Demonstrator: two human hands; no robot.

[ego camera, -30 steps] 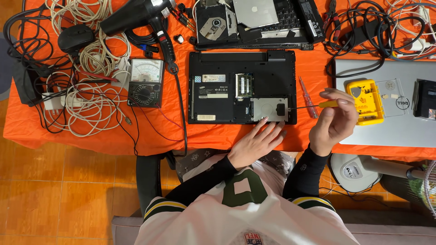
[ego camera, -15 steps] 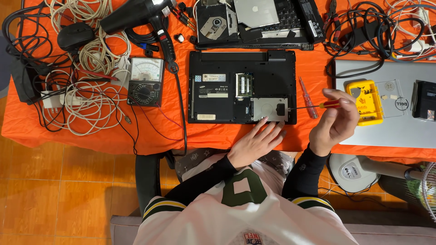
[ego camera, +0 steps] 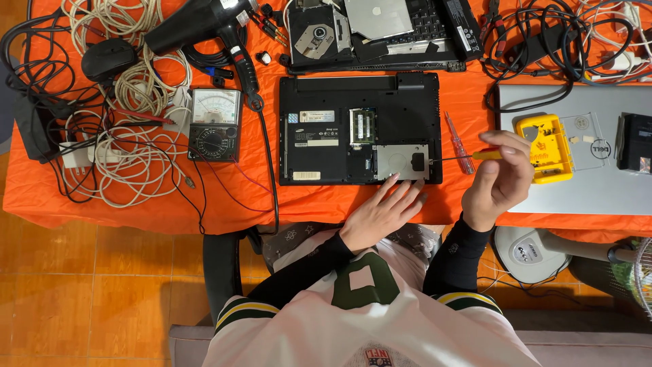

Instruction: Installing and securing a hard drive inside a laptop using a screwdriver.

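from the head view, the black laptop (ego camera: pixel 358 139) lies bottom-up in the middle of the bench (ego camera: pixel 170 204), which is draped in an orange cloth. its memory bay is uncovered and a grey metal drive cover sits at its near right corner. the left hand (ego camera: pixel 382 212) rests flat at the laptop's near edge, grip released, fingertips touching the casing just below the drive cover. the right hand (ego camera: pixel 499 178) is clenched around the yellow handle of a screwdriver (ego camera: pixel 456 158), whose thin shaft runs level to the left, with the tip at the right edge of the drive cover. a second, red-handled screwdriver (ego camera: pixel 458 143) lies on the cloth just beside the laptop's right side. right of the hand, a yellow bit case (ego camera: pixel 543 146) sits on a closed silver laptop (ego camera: pixel 577 197). to the left of the black laptop stand an analog multimeter (ego camera: pixel 214 124) and a black hair dryer (ego camera: pixel 204 24), among tangled white cables (ego camera: pixel 129 149). another opened laptop (ego camera: pixel 380 30) lies at the far edge.
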